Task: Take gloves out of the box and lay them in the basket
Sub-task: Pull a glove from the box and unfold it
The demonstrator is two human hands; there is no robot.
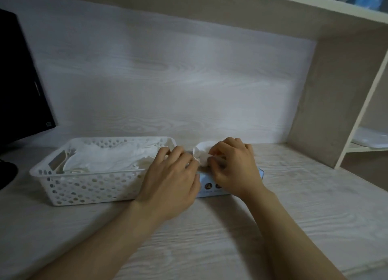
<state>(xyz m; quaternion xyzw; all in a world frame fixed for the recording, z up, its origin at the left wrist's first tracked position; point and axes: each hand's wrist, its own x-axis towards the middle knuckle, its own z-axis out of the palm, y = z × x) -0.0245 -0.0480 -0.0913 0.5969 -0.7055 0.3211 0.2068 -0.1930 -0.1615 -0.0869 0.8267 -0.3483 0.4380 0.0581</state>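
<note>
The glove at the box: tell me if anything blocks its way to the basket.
Only the left hand, which lies between the glove in the right hand and the basket, over the basket's near right corner. The basket is open-topped and directly beside the box.

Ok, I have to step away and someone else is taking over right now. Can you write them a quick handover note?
Left hand: resting on the box, apparently steadying it; grip unclear.
Right hand: fingers pinching a white glove that sticks up out of the box.
Basket: directly left of the box, already holding several white gloves.
Done: some gloves moved over.
Left: pull this glove free, lay it in the basket, repeat. How many remain in the box cannot be seen.
</note>
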